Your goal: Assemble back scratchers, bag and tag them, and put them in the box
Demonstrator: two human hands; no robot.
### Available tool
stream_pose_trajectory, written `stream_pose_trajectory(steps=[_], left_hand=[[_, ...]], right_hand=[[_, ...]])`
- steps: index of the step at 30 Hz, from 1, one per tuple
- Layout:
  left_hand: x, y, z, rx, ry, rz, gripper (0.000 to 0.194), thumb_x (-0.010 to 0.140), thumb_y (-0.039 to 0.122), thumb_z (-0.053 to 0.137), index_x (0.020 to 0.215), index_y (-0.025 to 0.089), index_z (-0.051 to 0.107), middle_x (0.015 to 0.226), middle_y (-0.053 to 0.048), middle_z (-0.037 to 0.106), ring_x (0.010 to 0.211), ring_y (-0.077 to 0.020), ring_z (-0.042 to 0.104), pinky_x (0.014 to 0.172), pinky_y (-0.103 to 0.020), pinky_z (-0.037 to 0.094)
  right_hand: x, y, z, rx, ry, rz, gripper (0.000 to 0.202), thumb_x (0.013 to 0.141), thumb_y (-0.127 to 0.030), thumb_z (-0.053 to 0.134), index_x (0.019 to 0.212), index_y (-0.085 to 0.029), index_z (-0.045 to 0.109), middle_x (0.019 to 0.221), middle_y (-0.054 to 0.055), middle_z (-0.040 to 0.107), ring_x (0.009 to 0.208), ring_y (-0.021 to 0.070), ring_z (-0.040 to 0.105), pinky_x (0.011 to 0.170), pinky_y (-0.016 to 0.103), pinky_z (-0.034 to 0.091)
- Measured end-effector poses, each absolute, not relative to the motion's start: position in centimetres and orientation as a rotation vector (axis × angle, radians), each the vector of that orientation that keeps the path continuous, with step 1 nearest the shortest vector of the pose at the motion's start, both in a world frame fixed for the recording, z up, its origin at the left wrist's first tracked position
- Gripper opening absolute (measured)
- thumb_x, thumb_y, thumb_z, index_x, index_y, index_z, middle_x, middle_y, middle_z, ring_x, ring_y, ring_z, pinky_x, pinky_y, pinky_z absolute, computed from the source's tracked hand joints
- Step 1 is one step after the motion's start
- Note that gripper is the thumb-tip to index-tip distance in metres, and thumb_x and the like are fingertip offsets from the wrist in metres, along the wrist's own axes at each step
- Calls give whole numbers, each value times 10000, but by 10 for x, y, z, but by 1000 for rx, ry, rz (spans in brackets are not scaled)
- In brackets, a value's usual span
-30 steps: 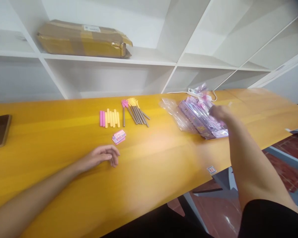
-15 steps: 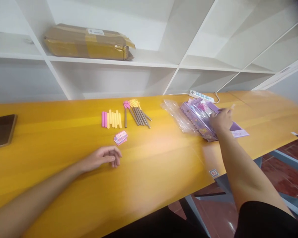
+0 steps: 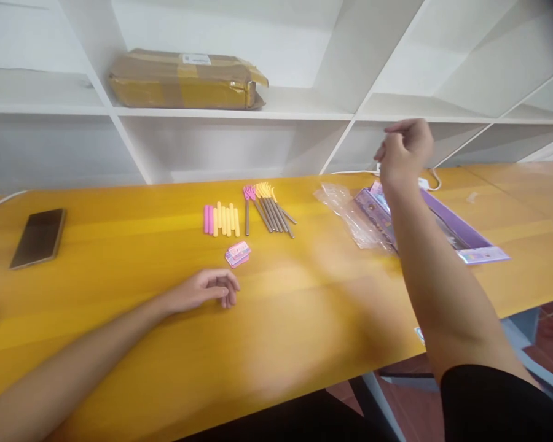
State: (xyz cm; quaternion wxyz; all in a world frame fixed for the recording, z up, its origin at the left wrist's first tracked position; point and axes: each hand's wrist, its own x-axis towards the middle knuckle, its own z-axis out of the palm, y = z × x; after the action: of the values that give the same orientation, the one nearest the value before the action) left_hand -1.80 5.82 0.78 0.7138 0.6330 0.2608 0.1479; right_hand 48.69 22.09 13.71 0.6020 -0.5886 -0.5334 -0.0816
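My left hand (image 3: 216, 288) lies on the table, fingers loosely curled and apart, holding nothing. Just beyond it is a small stack of pink printed cards (image 3: 238, 253). Farther back are short pink and yellow sticks (image 3: 225, 220) in a row, beside several metal rods (image 3: 271, 212) with pink or yellow claw-shaped heads. My right hand (image 3: 406, 152) is raised above the table with its fingers bent together; whatever they may hold is hidden. Below, partly covered by my forearm, is an open purple box (image 3: 461, 222). A clear plastic bag (image 3: 350, 218) lies at its left.
A phone (image 3: 39, 238) rests at the left, near white cables (image 3: 2, 199). White shelving with a taped carton (image 3: 184, 83) stands along the table's back edge. Behind the box, a power strip (image 3: 424, 183) is partly hidden. A small clear scrap (image 3: 472, 197) is at the right.
My right hand has risen out of the purple box and is now above it. My left hand stays on the table. The view has shifted left, showing more phone and cables.
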Motion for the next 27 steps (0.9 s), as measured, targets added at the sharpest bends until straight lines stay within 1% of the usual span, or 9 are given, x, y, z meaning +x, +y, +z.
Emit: stream_pose_trajectory(steps=[2, 4, 8, 10, 14, 18, 23, 25, 27], left_hand=[[-18, 58, 8, 1399, 585, 327, 307, 1045, 438, 703, 1146, 148, 710, 996, -110, 806, 835, -181, 755, 809, -329, 594], [-17, 58, 9, 1387, 584, 327, 320, 1039, 450, 713, 1143, 147, 711, 992, -113, 807, 833, -184, 759, 806, -331, 596], [-17, 57, 8, 1362, 580, 336, 323, 1038, 454, 721, 1140, 147, 715, 991, -120, 809, 836, -190, 767, 810, -338, 601], [-17, 57, 7, 1349, 570, 340, 322, 1040, 452, 723, 1141, 147, 716, 992, -124, 809, 834, -188, 768, 809, -336, 602], [-18, 56, 3, 1333, 549, 334, 329, 1042, 458, 727, 1147, 146, 717, 1003, -132, 812, 830, -183, 768, 801, -326, 598], [-19, 57, 2, 1320, 547, 324, 344, 1045, 472, 724, 1149, 144, 717, 1004, -133, 814, 826, -179, 767, 802, -322, 595], [-20, 57, 5, 1321, 563, 312, 351, 1037, 478, 738, 1136, 142, 721, 993, -133, 816, 814, -178, 761, 793, -321, 589], [-19, 56, 6, 1322, 564, 313, 353, 1038, 480, 737, 1129, 139, 722, 984, -133, 814, 807, -175, 757, 787, -321, 587], [-19, 56, 7, 1318, 568, 315, 358, 1037, 485, 737, 1126, 137, 722, 978, -132, 812, 806, -176, 757, 785, -322, 587]], right_hand=[[455, 234, 133, -1294, -1251, -48, 284, 884, -5, 428, 1014, -196, 593, 789, -32, 531, 536, 104, 490, 556, 241, 396], [428, 245, 117, -1305, -1257, 77, 263, 884, -21, 450, 1006, -197, 603, 779, -33, 547, 541, 106, 499, 560, 243, 399], [396, 253, 54, -1533, -1244, 268, 215, 917, -108, 470, 1033, -202, 625, 786, -17, 613, 615, 140, 559, 630, 260, 462], [390, 253, 21, -1637, -1220, 387, 197, 907, -140, 476, 1018, -198, 628, 803, 1, 657, 662, 158, 585, 677, 272, 492], [392, 249, -16, -1627, -1266, 504, 192, 888, -142, 451, 973, -197, 614, 820, 3, 669, 624, 155, 574, 663, 279, 478], [390, 246, -16, -1612, -1321, 515, 182, 892, -151, 476, 968, -198, 635, 827, 9, 678, 645, 167, 582, 687, 289, 477], [356, 235, 2, -1540, -1653, 239, 205, 942, -186, 502, 988, -204, 701, 1054, 80, 758, 904, 217, 665, 897, 336, 511], [333, 226, 10, -1521, -1828, 193, 172, 959, -229, 553, 973, -208, 723, 1087, 89, 755, 960, 233, 675, 898, 335, 500], [308, 215, 15, -1578, -2024, 134, 204, 998, -328, 589, 931, -203, 736, 1086, 107, 742, 942, 246, 673, 843, 336, 480]])
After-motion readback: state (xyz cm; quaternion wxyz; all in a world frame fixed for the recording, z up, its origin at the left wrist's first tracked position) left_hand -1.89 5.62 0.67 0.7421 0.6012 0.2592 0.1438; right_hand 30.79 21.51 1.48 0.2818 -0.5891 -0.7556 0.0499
